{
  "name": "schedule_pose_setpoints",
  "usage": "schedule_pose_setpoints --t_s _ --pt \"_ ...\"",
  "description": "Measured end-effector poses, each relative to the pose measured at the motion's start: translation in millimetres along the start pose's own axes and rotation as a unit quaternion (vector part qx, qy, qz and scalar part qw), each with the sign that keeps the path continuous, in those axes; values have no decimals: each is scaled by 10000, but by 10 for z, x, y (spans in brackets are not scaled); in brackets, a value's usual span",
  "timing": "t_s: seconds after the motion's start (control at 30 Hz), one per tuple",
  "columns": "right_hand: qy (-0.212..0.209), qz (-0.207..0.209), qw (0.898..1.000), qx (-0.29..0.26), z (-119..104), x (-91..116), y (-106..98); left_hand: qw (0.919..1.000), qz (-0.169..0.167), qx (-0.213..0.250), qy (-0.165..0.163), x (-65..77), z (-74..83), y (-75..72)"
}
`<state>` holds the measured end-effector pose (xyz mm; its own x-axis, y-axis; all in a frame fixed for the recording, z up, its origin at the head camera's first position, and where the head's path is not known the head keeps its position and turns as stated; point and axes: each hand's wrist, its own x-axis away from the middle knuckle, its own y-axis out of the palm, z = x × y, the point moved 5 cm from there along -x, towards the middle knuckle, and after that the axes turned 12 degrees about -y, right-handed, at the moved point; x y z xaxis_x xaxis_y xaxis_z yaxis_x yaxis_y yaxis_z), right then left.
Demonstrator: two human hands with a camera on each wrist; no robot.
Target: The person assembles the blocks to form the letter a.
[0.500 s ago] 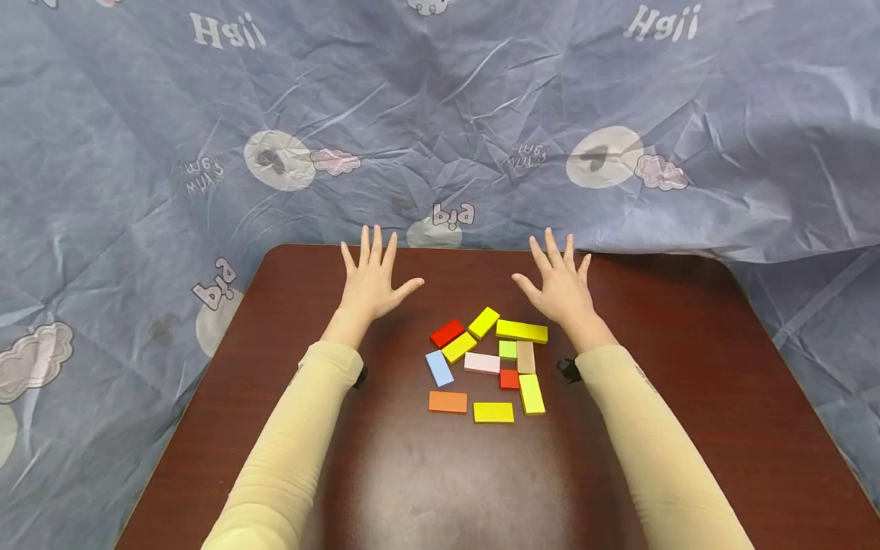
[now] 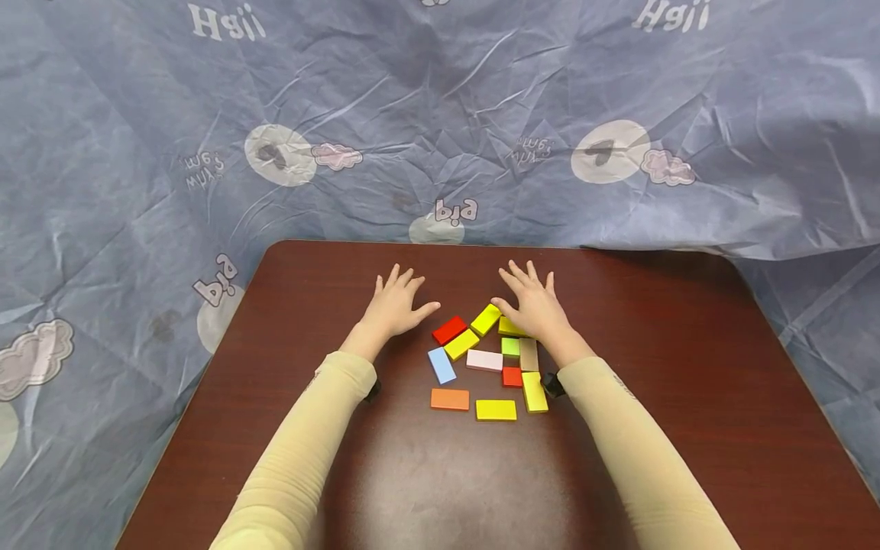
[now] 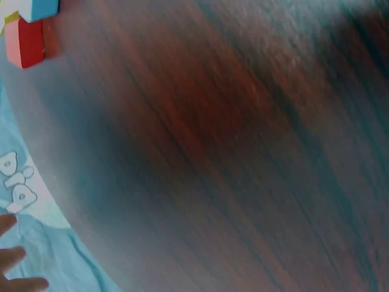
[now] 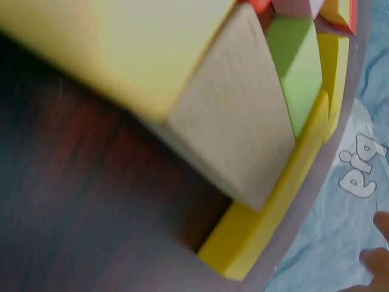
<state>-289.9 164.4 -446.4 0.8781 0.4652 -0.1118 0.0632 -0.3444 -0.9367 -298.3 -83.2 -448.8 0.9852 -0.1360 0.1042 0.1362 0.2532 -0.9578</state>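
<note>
Several coloured wooden blocks lie loosely grouped on the dark table. My left hand (image 2: 393,307), fingers spread and holding nothing, is to the left of the red block (image 2: 450,330), thumb pointing toward it. The right hand (image 2: 535,305), also spread, overlaps the far right yellow block (image 2: 512,328) in the head view, its thumb by the tilted yellow block (image 2: 486,319). Nearer the right wrist lie a bare-wood block (image 4: 234,109), a green block (image 4: 296,67) and a yellow block (image 2: 534,392). A blue block (image 2: 441,365) lies on the left side of the group.
Also in the group are a pink block (image 2: 484,360), a small red block (image 2: 512,376), an orange block (image 2: 450,399) and a front yellow block (image 2: 496,410). The brown table (image 2: 289,290) ends at the back against a printed grey-blue cloth (image 2: 412,99).
Both hands have moved inward and nearer the blocks, the right one now partly covering the far yellow block. The blocks keep their arrangement.
</note>
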Motion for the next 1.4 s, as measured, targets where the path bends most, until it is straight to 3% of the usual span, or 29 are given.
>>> schedule_pose_setpoints --t_s 0.2,0.37,0.63,0.83,1.03,1.17,1.4 --pt "-252 -228 9993 -158 -82 -13 109 9990 77 -64 429 30 151 65" --pt "-323 -409 9981 -328 -112 -13 185 9987 21 -77 503 43 231 157" --pt "-472 -604 9967 -254 -120 -24 274 9990 -339 21 305 72 309 323" --pt "-729 -692 9948 -179 -166 -54 313 9957 -777 500 -52 62 320 443" --pt "-832 -863 9927 -146 -209 -71 315 9923 -985 742 -116 33 365 473" --pt "-855 -910 9921 -133 -216 -75 318 9939 -964 530 -50 32 416 441" --pt "-880 -761 9928 -291 -225 -95 338 9951 -609 -487 616 -45 504 411"
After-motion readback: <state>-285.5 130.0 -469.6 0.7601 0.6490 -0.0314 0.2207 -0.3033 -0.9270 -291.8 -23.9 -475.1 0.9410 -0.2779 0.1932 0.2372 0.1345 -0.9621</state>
